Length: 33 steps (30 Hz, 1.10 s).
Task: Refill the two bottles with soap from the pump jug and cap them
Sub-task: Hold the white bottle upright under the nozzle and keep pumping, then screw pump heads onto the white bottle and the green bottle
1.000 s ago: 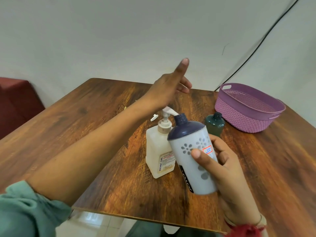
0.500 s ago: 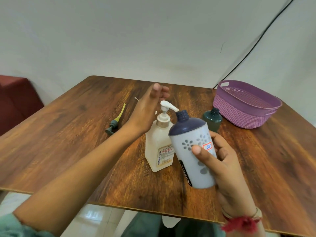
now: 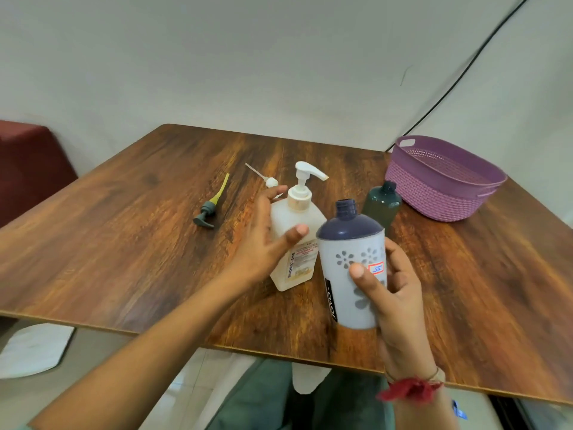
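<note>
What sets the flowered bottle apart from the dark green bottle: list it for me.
1. The flowered bottle is pale grey with flower prints and a dark shoulder. The dark green bottle is one solid colour.
2. The flowered bottle is gripped in the right hand. The dark green bottle stands untouched on the table.
Shared: both are uncapped, with their threaded necks open.

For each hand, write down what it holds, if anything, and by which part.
Right hand grips the flowered bottle round its lower body. Left hand is spread around the pump jug; whether it grips cannot be told.
</note>
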Motion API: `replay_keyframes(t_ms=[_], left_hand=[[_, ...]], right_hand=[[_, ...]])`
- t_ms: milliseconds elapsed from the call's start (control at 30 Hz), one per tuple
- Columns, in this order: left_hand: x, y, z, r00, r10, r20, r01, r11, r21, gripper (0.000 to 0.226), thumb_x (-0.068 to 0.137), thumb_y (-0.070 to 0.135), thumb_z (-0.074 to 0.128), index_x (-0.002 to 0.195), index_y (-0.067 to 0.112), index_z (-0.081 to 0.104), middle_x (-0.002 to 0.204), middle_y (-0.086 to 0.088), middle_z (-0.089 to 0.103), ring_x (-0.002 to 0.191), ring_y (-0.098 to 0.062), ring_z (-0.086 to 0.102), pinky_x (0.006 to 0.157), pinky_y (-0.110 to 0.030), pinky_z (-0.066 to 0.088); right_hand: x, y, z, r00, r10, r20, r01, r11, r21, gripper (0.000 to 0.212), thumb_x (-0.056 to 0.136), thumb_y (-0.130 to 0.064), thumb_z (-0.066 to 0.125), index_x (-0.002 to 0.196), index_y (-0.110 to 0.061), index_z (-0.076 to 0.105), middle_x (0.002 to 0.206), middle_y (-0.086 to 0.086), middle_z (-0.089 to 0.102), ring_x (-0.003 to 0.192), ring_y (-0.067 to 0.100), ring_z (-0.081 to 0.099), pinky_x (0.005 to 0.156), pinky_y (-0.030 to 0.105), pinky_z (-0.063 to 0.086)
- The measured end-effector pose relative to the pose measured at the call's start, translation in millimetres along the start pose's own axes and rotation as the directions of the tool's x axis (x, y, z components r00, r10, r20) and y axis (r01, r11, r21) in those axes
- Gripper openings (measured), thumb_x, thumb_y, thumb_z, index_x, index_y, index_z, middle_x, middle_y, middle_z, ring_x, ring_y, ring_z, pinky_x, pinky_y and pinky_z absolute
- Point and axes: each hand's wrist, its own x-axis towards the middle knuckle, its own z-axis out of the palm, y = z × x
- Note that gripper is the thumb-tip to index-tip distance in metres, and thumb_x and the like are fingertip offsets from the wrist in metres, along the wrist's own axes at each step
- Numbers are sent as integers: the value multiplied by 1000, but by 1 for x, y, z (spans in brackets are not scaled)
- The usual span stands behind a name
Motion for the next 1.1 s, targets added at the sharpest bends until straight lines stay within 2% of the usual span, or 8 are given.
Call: replay_keyframes(t_ms=[100,167,300,433,567,700,933,1100], left_hand=[[-12,-11,1,999,-29,29,26,995,92,100,58,62,76,138,40,20,139,6,40,124,-14,47,98,-47,46],[-15,-17,-1,998,-59,19,55,986,159,102,56,58,78,138,41,20,141,11,40,127,-11,43,101,-46,43],[-12,-25,-5,993,-117,22,110,972,208,90,58,60,77,131,44,28,134,19,46,121,-5,47,98,-41,47],[2,-28,-3,988,-152,22,144,964,223,89,58,56,79,130,37,30,131,12,50,119,-11,51,94,-43,49],[23,-30,5,981,-172,90,150,966,211,91,69,38,79,140,27,22,138,5,45,122,-14,46,96,-38,45],[45,-33,15,975,-179,135,155,973,171,87,73,35,78,138,23,22,132,6,45,115,-10,46,89,-30,43],[79,-47,31,946,-229,231,195,968,160,89,64,39,79,132,21,24,129,2,46,121,-19,48,96,-41,46],[91,-51,32,916,-262,305,240,965,109,90,65,36,80,133,24,22,134,-4,46,123,-22,48,98,-49,46]], right_hand=[[-2,12,-2,999,-6,-35,6,1000,-3,84,44,-36,83,122,-25,53,100,-4,72,91,17,70,64,24,56],[-2,19,-2,999,-21,-34,21,1000,-6,82,48,-32,81,124,-26,51,104,-4,71,94,17,69,67,25,56],[0,26,0,999,-47,-18,46,998,-41,80,51,-21,85,122,-32,50,108,-10,69,98,12,68,71,22,55],[3,34,2,998,-63,-1,63,994,-86,80,54,-17,88,125,-18,52,112,0,69,102,16,67,76,25,56],[7,41,5,997,-69,-22,65,990,-125,73,55,-16,90,118,-24,55,111,-3,69,101,12,66,80,28,57],[16,42,7,994,-107,-28,102,981,-163,73,56,-12,89,117,-31,53,112,-8,67,103,4,64,78,19,53],[26,47,9,992,-127,-8,121,963,-243,74,59,-9,84,117,-36,47,118,-14,59,106,-5,58,81,12,50],[32,52,10,991,-135,23,137,956,-258,77,59,-11,87,120,-35,46,122,-10,58,111,2,58,89,21,51]])
